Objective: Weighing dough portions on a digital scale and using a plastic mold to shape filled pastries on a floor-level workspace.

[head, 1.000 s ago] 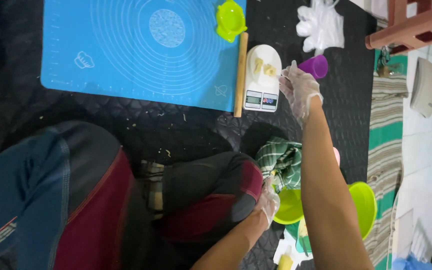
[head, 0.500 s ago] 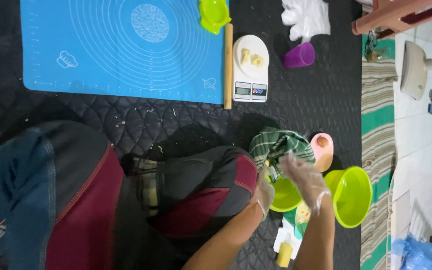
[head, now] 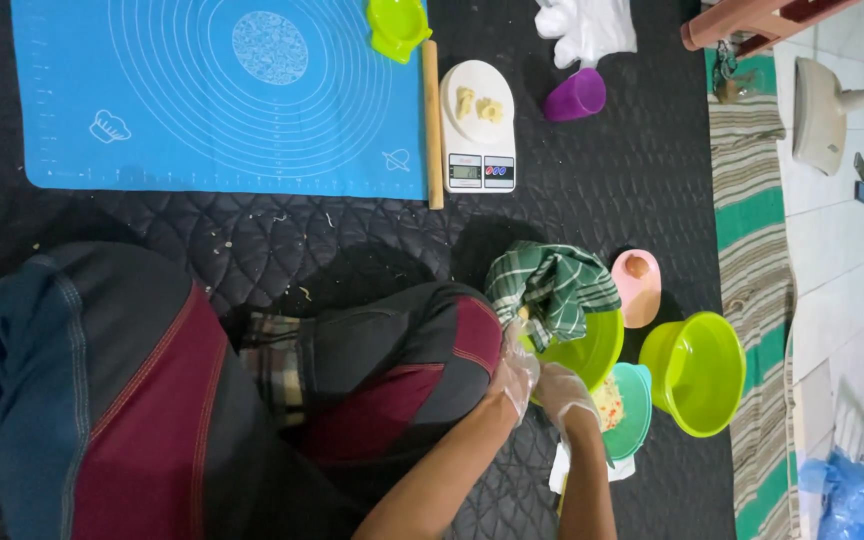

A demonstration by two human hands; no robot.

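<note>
Both gloved hands meet at the near rim of the green bowl (head: 592, 352) under a checked cloth (head: 552, 285): left hand (head: 515, 368) and right hand (head: 564, 392) touching; their grip I cannot tell. An empty green bowl (head: 697, 372) stands right.

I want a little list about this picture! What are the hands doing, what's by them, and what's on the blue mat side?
left hand: gloved, at the rim of the lime bowl
right hand: gloved, beside the left, over the teal plate
cloth: green checked cloth draped over the lime bowl
nearby: empty lime bowl, pink dish
far side: blue mat, rolling pin, white scale with dough pieces, purple cup
</note>
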